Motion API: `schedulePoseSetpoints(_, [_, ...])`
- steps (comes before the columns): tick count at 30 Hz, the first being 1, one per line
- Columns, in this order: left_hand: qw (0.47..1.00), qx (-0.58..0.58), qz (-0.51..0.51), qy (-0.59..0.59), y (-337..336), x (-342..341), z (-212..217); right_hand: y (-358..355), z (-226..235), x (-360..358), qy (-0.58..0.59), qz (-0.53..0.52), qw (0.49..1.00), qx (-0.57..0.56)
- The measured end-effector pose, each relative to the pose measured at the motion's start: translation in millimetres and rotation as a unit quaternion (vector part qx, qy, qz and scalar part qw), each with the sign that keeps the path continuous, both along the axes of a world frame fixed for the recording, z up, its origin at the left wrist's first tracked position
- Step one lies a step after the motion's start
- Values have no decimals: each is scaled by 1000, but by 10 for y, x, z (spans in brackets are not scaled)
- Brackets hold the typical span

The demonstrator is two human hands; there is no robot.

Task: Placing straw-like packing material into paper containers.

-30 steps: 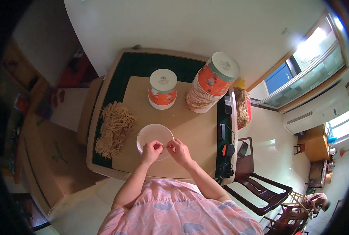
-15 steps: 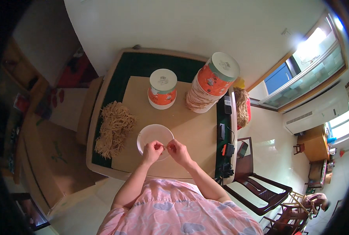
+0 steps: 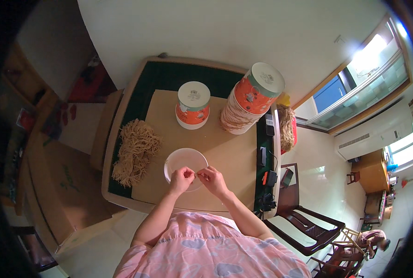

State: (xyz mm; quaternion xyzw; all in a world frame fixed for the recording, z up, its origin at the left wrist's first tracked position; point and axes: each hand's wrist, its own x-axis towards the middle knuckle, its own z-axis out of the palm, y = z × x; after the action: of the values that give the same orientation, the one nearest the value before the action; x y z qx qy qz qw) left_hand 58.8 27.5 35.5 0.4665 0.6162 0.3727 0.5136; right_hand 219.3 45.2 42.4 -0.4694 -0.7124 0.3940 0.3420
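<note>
Both of my hands work close together over the near rim of a white round tub (image 3: 178, 162). My left hand (image 3: 182, 180) is closed in a pinch, and my right hand (image 3: 212, 180) pinches just beside it. Between the fingertips a thin tan strand shows a little; most of it is hidden. To the left lies a heap of loose tan strings (image 3: 137, 150). Beyond the white tub an orange and white paper bucket (image 3: 192, 114) stands upside down. A taller stack of such buckets (image 3: 254, 95), with tan string around its lower part, stands at the right.
A cardboard sheet (image 3: 234, 171) covers much of the green tabletop (image 3: 157, 74). Chargers and cables (image 3: 269, 178) line its right edge. A red container with more tan strands (image 3: 286, 129) and a dark wooden chair (image 3: 310, 227) stand right; cardboard boxes (image 3: 72, 185) stand left. Another person (image 3: 372, 240) is far right.
My fingertips have shifted slightly while staying pinched together, and less of the strand shows between them. The buckets and string heap have kept their places.
</note>
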Motion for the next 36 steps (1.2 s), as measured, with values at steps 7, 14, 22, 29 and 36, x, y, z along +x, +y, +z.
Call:
schedulePoseSetpoints(7, [1000, 13, -13, 12, 3, 3, -45, -3, 53, 8, -32, 2, 999, -17])
schedulePoseSetpoints(14, [1000, 2, -14, 12, 14, 9, -25, 9, -5, 33, -22, 1, 1000, -18])
schedulePoseSetpoints(22, [999, 19, -10, 30, 9, -24, -67, -2, 45, 44, -34, -1, 999, -12])
schedulePoseSetpoints(29, [997, 74, -29, 23, -2, 41, -28, -2, 4, 55, -30, -8, 999, 8])
schedulePoseSetpoints(36, [990, 107, -32, 92, 9, 76, 2, -5, 25, 63, -41, -1, 999, -11])
